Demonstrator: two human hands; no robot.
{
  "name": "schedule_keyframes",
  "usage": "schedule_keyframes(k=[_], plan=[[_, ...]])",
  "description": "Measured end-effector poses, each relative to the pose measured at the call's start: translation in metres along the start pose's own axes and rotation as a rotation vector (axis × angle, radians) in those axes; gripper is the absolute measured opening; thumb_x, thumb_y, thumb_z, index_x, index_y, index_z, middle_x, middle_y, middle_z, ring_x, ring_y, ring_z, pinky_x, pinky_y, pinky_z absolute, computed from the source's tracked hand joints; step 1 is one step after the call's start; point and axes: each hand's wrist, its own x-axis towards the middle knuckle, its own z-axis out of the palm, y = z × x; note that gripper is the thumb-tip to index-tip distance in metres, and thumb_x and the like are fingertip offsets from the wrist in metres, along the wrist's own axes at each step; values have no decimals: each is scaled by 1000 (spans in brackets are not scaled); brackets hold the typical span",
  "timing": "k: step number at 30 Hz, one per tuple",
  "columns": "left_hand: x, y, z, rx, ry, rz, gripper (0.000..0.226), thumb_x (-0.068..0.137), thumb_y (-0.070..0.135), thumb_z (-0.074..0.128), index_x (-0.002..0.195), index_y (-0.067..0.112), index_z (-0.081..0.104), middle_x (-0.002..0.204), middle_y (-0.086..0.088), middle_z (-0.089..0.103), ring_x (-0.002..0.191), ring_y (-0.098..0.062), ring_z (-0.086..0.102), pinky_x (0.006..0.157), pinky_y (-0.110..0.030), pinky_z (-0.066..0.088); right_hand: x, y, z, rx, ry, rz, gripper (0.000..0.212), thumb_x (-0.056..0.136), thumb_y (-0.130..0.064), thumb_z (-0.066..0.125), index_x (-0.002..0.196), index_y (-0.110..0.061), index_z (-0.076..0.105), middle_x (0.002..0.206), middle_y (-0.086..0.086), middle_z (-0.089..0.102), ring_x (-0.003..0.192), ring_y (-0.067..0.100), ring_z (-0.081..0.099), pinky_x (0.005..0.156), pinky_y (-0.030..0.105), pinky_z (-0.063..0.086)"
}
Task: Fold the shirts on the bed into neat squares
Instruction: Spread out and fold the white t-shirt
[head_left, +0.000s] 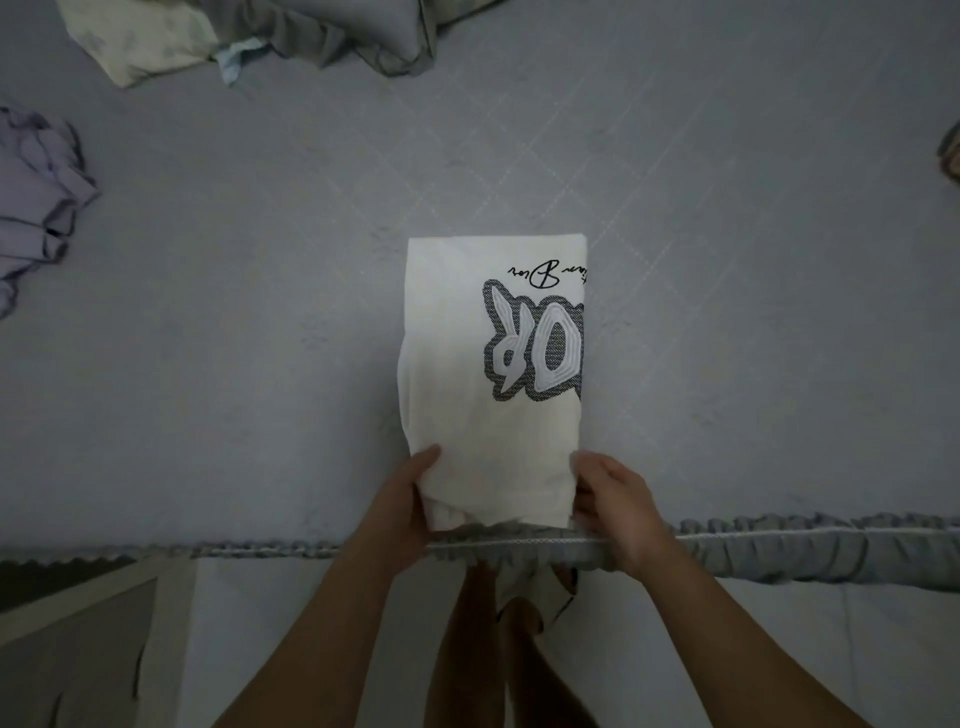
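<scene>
White shirt (493, 384), folded to a long strip, lies at the near edge of the bed (727, 312), print up. Left grip (410, 499) grasps its near left corner, thumb on top. Right grip (610, 501) grasps the near right corner. Lilac garment (36, 208) at left edge; crumpled clothes (208, 41) at far left corner.

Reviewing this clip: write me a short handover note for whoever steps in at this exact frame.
Left hand grips the near left corner of the white cotton shirt with grey block lettering; right hand grips its near right corner.
The shirt lies on the grey quilted bed as a long narrow rectangle, sides already folded in.
Left: fold it end to end into a square, then do the crumpled lilac garment and the cream garment.
</scene>
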Motion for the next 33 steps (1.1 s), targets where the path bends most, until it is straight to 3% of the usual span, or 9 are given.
schedule_keyframes(k=[6,10,13,18,21,25,27,31,33], plan=[[-7,5,15,78,83,-47,41,94,20,60,129,0,59,126,-23,64,121,-41,57,105,-54,44,2,-10,11,-85,-12,40,22,94,-26,62,106,-9,69,100,11,74,93,30,71,90,49,56],[-43,2,16,66,75,-180,27,91,15,60,114,1,65,108,-19,72,93,-35,67,69,-41,60,-28,-9,-4,35,-18,98,14,92,-15,63,103,-9,69,96,10,76,84,28,72,71,40,61],[-64,-1,10,60,82,-234,22,89,12,61,106,-1,66,93,-18,73,72,-31,68,49,-34,57,-52,-8,-16,149,-73,59,23,93,-6,59,115,-10,64,99,11,75,82,28,73,59,32,56],[-67,8,9,-2,19,-120,31,83,12,61,110,-1,67,94,-19,73,66,-29,69,52,-33,58,-54,-22,-24,49,-251,-164,55,95,13,42,127,-29,57,99,1,75,84,26,71,68,38,58],[-60,14,12,36,-14,37,37,76,19,64,110,4,60,79,-15,68,48,-23,59,48,-29,49,-43,-32,-22,-322,-313,-390,51,90,7,61,127,-27,61,114,-10,71,102,12,69,82,28,57],[-44,13,8,107,-57,184,37,95,12,49,125,30,59,114,-14,68,82,-29,68,59,-35,55,-24,-45,-14,-742,-99,-603,28,87,-17,69,92,-44,62,92,-13,62,88,-12,52,74,6,39],[-40,14,1,128,-154,185,38,90,11,49,121,22,67,117,-14,68,92,-29,68,70,-38,57,-18,-50,-11,-719,-47,-642,30,87,-14,67,85,-43,58,95,-6,55,91,-13,46,73,4,34],[-36,23,-7,519,-237,419,51,75,3,64,123,17,65,118,3,71,108,-11,66,85,-24,54,-18,-54,-12,-565,-151,-628,25,93,-19,61,87,-43,64,90,-11,66,87,1,59,76,19,46],[-30,28,-3,881,-119,616,42,73,4,69,108,27,66,102,18,70,95,4,64,77,-11,47,-18,-54,-13,-510,-172,-568,21,94,-17,60,92,-37,66,92,-9,68,92,14,62,83,36,51]])
